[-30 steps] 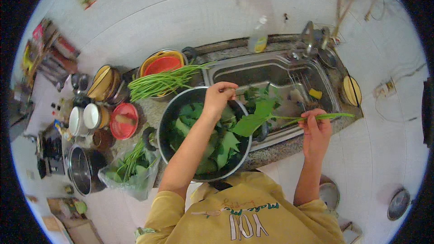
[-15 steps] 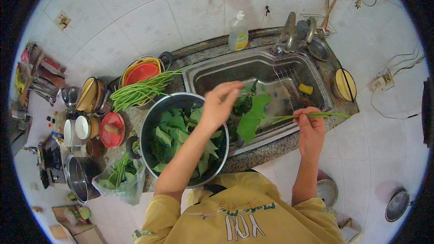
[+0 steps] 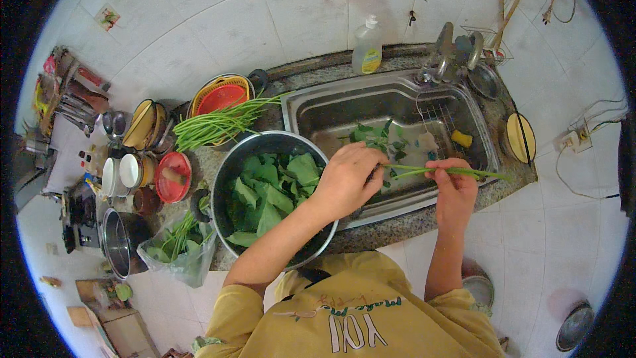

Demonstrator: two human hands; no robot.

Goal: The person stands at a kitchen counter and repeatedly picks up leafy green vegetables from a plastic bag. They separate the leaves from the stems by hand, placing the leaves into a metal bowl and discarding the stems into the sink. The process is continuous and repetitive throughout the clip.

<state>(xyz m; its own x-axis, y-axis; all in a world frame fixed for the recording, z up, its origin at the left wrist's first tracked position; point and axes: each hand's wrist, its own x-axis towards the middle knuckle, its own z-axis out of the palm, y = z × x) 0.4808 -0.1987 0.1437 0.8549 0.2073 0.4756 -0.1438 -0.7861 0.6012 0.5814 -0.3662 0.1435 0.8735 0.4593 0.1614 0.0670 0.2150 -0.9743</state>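
My right hand (image 3: 454, 191) is closed in a pinch around a long green stem (image 3: 416, 170), which lies level above the near side of the sink. At the stem's left end, the fingers of my left hand (image 3: 352, 176) are closed on its tip. Just left of that hand, a large dark pot (image 3: 330, 225) is filled with broad green leaves (image 3: 266, 192). Smaller leafy sprigs (image 3: 383, 136) lie in the water of the metal sink (image 3: 318, 103). The big leaf seen earlier at the stem's end is not visible now.
Stripped green stems (image 3: 218, 124) lie across a red basket (image 3: 222, 98). A plastic bag (image 3: 192, 262) of greens sits by the pot. Behind the sink stand a soap bottle (image 3: 368, 46) and a faucet (image 3: 442, 50); a yellow sponge (image 3: 462, 138) is inside it.
My left hand has moved right and down from above the pot's rim to the stem's left end. The large leaf there has gone from sight. The right hand keeps its pinch.
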